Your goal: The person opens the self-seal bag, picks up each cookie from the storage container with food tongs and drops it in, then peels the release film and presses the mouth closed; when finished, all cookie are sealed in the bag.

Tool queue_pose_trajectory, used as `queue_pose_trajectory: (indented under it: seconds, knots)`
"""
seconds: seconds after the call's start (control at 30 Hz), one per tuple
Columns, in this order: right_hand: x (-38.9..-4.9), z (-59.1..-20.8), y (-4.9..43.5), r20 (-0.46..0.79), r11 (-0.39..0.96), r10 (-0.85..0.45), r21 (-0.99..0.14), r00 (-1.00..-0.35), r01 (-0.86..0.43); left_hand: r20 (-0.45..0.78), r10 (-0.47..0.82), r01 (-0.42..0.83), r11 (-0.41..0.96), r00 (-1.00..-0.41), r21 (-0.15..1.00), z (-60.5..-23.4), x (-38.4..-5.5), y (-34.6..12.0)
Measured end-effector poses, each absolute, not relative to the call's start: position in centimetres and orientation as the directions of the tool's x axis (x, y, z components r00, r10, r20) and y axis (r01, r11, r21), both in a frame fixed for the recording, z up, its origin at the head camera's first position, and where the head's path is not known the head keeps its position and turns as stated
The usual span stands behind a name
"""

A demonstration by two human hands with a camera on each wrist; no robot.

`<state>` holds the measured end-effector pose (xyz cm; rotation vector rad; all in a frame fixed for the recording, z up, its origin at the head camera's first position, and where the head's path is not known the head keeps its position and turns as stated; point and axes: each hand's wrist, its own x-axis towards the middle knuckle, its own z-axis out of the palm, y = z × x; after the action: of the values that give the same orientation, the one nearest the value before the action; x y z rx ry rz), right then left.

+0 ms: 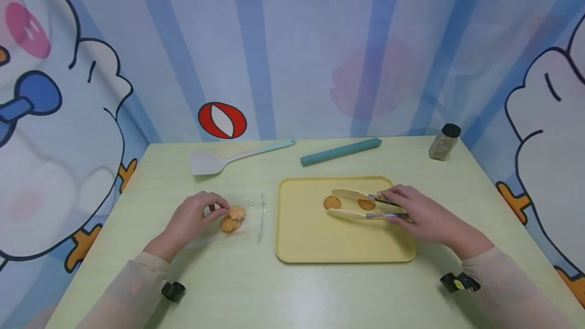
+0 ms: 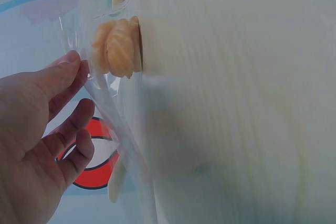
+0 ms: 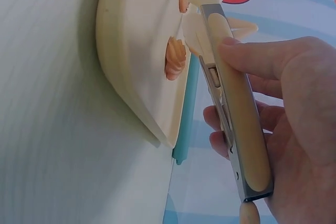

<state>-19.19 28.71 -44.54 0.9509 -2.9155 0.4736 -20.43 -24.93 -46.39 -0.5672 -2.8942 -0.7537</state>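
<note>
My left hand (image 1: pixel 194 217) pinches the edge of a clear plastic bag (image 2: pixel 105 100) between thumb and forefinger. Inside the bag, two swirled cookies (image 1: pixel 230 224) lie one partly over the other. On the right, my right hand (image 1: pixel 420 215) grips a pair of tongs (image 3: pixel 236 108) with pale tips and metal-edged handles. The tongs are spread over the yellow tray (image 1: pixel 315 248). A round dotted cookie (image 1: pixel 332 202) is by the tips, and a swirled cookie (image 1: pixel 366 204) sits between the arms, nearer my hand.
Behind the bag lies a spatula (image 1: pixel 207 162) with a pale blade and light blue handle. A teal rolled or rod-like object (image 1: pixel 340 152) rests behind the tray. At the back right stands a black-lidded jar (image 1: pixel 443 143). A printed curtain (image 1: pixel 301 55) closes off the table's back.
</note>
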Motion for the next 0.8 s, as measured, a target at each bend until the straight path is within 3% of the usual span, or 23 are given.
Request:
queue_pose_trajectory:
  seconds: [0.33, 0.8]
  knots:
    - [-19.2, -44.6, 28.5, 0.169, 0.734, -0.607, -0.255, -0.776, -0.629, 0.175, 0.325, 0.369, 0.808, -0.930, 0.459, -46.4, -20.3, -25.0]
    - [-18.8, -45.2, 25.9, 0.237, 0.685, -0.615, -0.313, -0.752, -0.658, 0.205, 0.322, 0.381, 0.805, -0.924, 0.455, -46.3, -20.3, -24.9]
